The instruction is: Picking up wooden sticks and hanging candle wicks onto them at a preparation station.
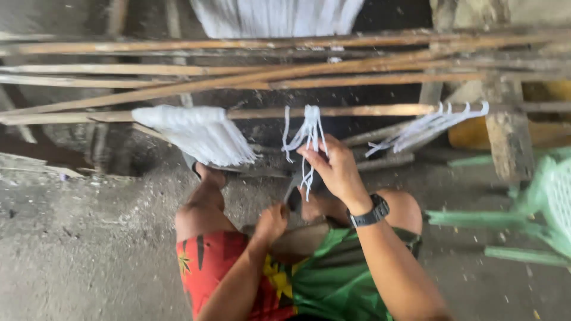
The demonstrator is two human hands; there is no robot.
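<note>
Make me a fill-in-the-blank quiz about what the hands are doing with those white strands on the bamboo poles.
1. The right hand pinches a bundle of ____ strands.
2. That bundle hangs from a horizontal ____ pole.
3. A black ____ sits on the right wrist.
4. The left hand rests low, near the person's ____.

Missing words: white; bamboo; watch; knee

Cord loops (309,128) on pole (369,110); cord bundle (199,134) left, chair (550,205) right.

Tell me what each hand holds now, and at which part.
The right hand pinches the white strings hanging from the bamboo pole, about midway down them. The left hand is closed near the knee; what it grips cannot be told.
</note>
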